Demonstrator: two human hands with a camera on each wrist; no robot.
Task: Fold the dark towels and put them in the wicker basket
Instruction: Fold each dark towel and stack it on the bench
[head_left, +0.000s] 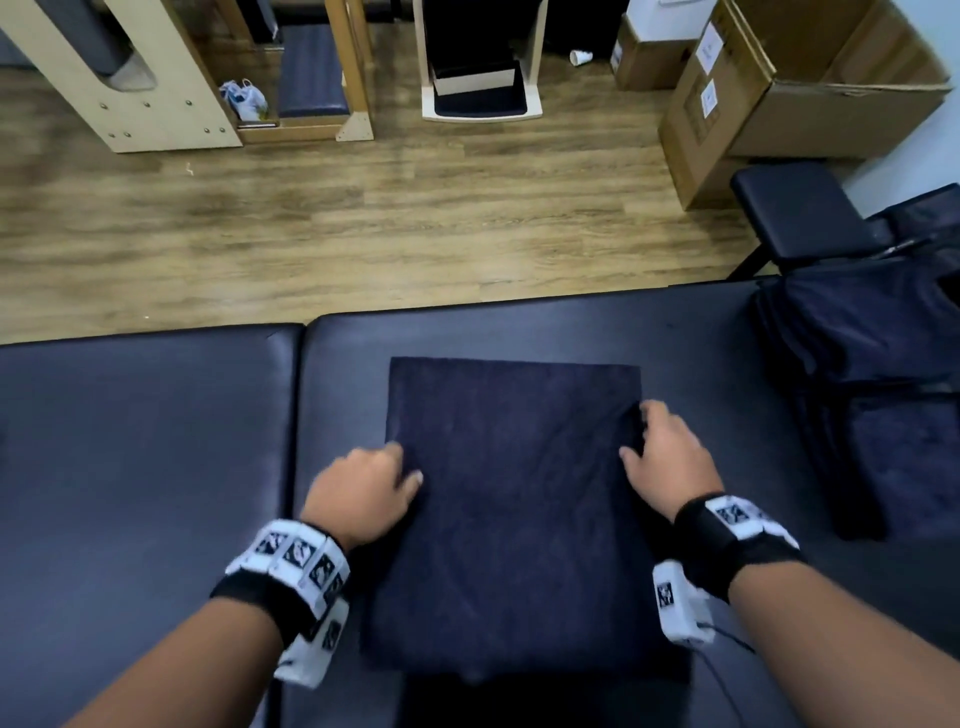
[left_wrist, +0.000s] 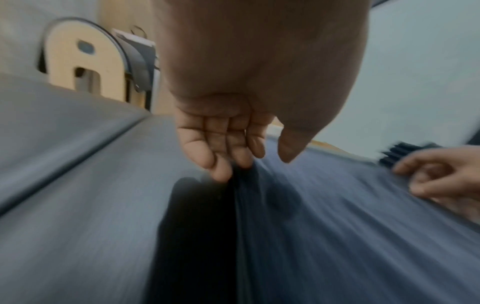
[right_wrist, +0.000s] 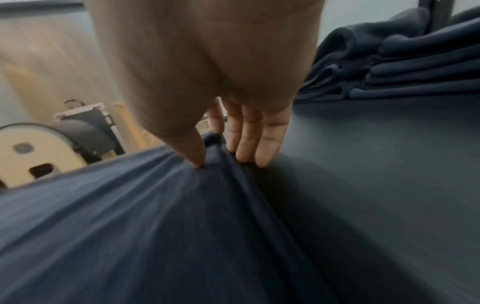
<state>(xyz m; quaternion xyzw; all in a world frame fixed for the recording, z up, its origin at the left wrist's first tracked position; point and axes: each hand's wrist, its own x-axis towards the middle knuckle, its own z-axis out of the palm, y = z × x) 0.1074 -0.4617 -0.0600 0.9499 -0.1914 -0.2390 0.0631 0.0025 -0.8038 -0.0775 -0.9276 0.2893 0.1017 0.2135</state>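
Observation:
A dark towel (head_left: 514, 493) lies flat as a rectangle on the padded bench (head_left: 156, 441), its near end hanging over the front edge. My left hand (head_left: 374, 483) is at the towel's left edge; in the left wrist view its fingers (left_wrist: 221, 164) hang nearly straight and touch that edge of the towel (left_wrist: 337, 226), thumb apart. My right hand (head_left: 660, 452) is at the right edge. In the right wrist view my right hand (right_wrist: 215, 156) pinches a bunched fold of the towel (right_wrist: 130, 226) between thumb and fingers. No wicker basket is in view.
A pile of dark towels (head_left: 872, 364) sits on the bench's right end, also visible as a pile (right_wrist: 415, 67) beyond my right hand. Past the bench is wooden floor with cardboard boxes (head_left: 779, 78), a dark stool (head_left: 800, 213) and wooden furniture (head_left: 130, 78).

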